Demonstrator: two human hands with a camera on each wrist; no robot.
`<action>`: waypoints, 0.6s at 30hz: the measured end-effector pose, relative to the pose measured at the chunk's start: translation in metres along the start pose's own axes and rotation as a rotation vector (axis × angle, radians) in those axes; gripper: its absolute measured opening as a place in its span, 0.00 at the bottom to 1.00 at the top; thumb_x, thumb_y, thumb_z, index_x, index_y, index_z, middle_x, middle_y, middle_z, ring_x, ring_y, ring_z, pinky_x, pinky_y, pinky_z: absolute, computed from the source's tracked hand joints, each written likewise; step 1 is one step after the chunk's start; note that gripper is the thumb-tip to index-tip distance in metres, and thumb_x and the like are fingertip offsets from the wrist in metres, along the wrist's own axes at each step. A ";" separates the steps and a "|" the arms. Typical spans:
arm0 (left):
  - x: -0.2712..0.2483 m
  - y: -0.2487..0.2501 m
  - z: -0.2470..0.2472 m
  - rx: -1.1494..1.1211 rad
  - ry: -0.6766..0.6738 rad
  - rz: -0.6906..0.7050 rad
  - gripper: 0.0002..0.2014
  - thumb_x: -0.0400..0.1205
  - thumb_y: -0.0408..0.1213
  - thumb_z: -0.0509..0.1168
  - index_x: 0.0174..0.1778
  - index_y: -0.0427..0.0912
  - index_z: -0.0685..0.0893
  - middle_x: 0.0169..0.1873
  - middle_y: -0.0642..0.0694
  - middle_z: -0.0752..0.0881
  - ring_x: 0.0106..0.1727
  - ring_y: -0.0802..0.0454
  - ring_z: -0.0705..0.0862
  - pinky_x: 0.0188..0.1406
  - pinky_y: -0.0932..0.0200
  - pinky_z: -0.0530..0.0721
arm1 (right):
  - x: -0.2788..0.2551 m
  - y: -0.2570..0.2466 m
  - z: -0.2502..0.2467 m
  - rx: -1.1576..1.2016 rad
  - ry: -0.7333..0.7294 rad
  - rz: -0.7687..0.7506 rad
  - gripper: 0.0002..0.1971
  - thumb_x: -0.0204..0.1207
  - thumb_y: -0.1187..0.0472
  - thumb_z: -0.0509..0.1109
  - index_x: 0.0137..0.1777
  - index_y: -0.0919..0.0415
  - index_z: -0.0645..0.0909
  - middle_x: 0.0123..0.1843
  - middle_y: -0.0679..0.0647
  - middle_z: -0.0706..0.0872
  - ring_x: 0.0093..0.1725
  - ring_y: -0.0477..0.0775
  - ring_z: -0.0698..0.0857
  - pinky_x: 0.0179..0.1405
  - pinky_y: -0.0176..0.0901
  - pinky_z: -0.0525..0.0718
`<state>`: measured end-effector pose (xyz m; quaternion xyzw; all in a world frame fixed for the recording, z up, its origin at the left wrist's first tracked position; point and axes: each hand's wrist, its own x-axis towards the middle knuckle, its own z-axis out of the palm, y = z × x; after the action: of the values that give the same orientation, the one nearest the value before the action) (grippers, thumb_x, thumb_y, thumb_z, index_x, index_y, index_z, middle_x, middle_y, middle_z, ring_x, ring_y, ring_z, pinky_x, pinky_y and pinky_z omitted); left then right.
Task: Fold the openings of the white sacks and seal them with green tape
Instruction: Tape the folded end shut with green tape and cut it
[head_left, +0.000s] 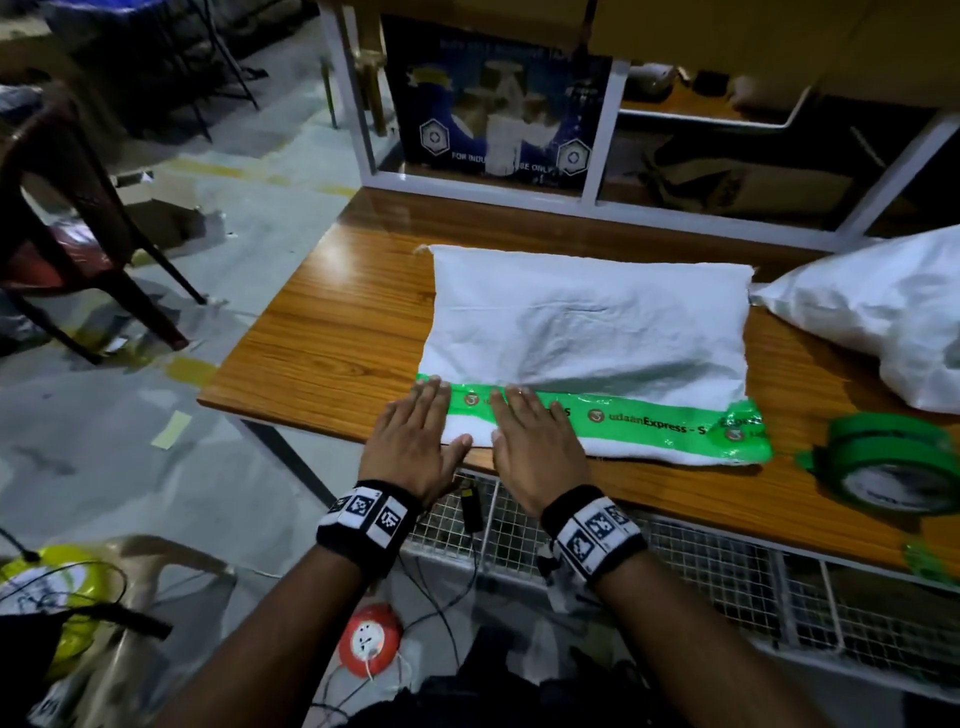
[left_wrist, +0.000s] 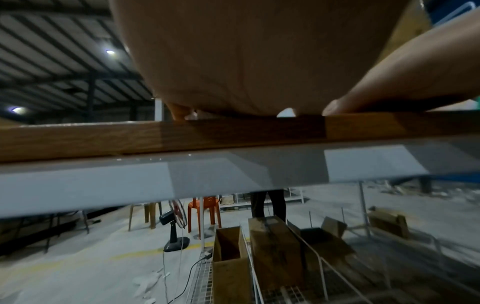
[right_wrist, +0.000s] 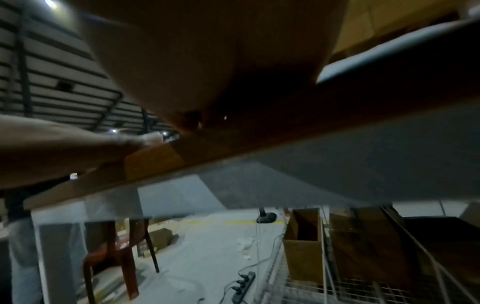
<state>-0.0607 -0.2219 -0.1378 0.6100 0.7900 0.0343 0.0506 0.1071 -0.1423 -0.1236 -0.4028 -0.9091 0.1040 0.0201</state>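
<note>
A white sack (head_left: 587, 317) lies flat on the wooden table (head_left: 322, 332), its folded opening along the near edge. A strip of printed green tape (head_left: 649, 415) runs across the fold and wraps round the sack's right corner. My left hand (head_left: 421, 415) presses flat on the left end of the tape, fingers straight. Just to its right, my right hand (head_left: 524, 421) also lies flat on the tape. The wrist views show only the undersides of the left palm (left_wrist: 246, 61) and right palm (right_wrist: 207, 61) over the table edge (left_wrist: 182, 133), thumbs resting on the tabletop.
A second, filled white sack (head_left: 883, 322) lies at the table's right end. Two stacked green tape rolls (head_left: 888, 462) sit near the front right edge. A white shelving frame (head_left: 602, 145) stands behind, a brown chair (head_left: 78, 218) is left, and wire mesh racks (head_left: 727, 566) are below.
</note>
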 end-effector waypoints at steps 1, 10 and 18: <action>0.000 -0.002 0.002 0.004 -0.002 -0.021 0.41 0.82 0.66 0.33 0.88 0.44 0.50 0.88 0.48 0.52 0.88 0.51 0.50 0.84 0.47 0.52 | -0.006 0.007 0.001 0.008 0.010 0.021 0.33 0.83 0.47 0.39 0.87 0.54 0.60 0.87 0.53 0.64 0.86 0.54 0.61 0.84 0.59 0.58; 0.003 0.018 0.000 0.085 0.043 0.097 0.37 0.85 0.59 0.37 0.88 0.42 0.48 0.87 0.44 0.47 0.88 0.46 0.43 0.85 0.42 0.40 | -0.041 0.080 -0.009 -0.039 0.056 0.249 0.37 0.80 0.46 0.35 0.87 0.58 0.60 0.87 0.57 0.64 0.85 0.57 0.64 0.84 0.60 0.61; 0.003 0.022 0.014 0.007 0.023 0.198 0.35 0.87 0.60 0.41 0.88 0.47 0.56 0.86 0.50 0.57 0.87 0.50 0.54 0.85 0.44 0.58 | -0.060 0.117 -0.018 -0.072 0.041 0.233 0.36 0.77 0.48 0.42 0.85 0.57 0.64 0.85 0.53 0.69 0.83 0.54 0.68 0.83 0.57 0.61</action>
<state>-0.0386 -0.2135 -0.1492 0.6847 0.7267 0.0432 0.0355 0.2353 -0.1069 -0.1271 -0.5084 -0.8586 0.0647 0.0119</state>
